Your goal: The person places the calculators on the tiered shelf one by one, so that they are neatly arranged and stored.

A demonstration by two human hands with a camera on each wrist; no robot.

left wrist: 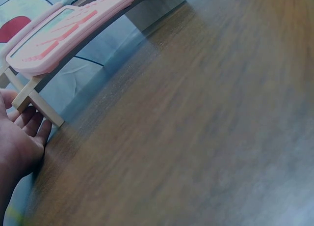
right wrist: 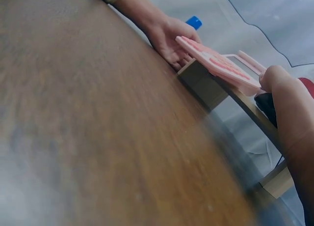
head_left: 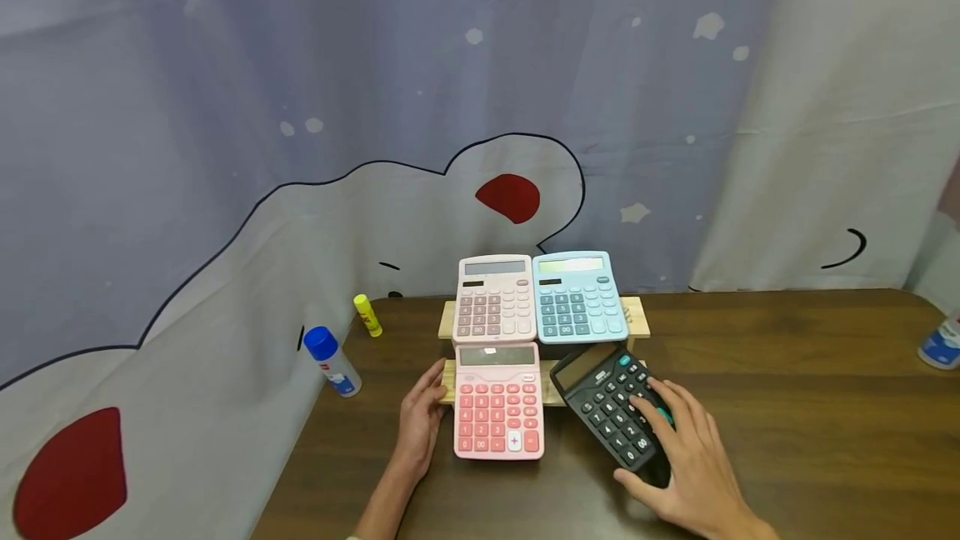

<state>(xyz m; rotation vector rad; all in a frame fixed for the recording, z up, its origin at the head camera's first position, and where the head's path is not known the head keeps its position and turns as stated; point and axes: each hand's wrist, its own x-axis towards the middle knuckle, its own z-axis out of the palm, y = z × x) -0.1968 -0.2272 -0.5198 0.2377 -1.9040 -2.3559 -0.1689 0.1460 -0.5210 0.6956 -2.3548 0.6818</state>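
The step in hand seems to be the fitting of the black plastic calculator with dark keys (head_left: 606,411) onto the lower slat of the pale wooden two-step stand (head_left: 637,317), at about 3 o'clock from the pink calculator with rose-coloured keys (head_left: 498,365). To do it well, I would turn the black one a little clockwise, because its display end points to 11 o'clock, and only then let its weight go on the slat. The right hand (head_left: 701,461) has its fingers moderately bent and spread, with two fingertips on the keys and the thumb at the lower end; a hold by the side edges would probably press fewer keys. The left hand (head_left: 420,423) curls its fingers round the stand's end at 9 o'clock, and this grip should stay firm, so that the pink calculator does not slide. Care is also needed at 12 o'clock, where the light blue calculator (head_left: 579,298) sits very near; I cannot tell whether the two touch. The black calculator looks rectangular and tilted, with a dark display, pale key marks and a few green keys; the right hand covers its 4 o'clock side.
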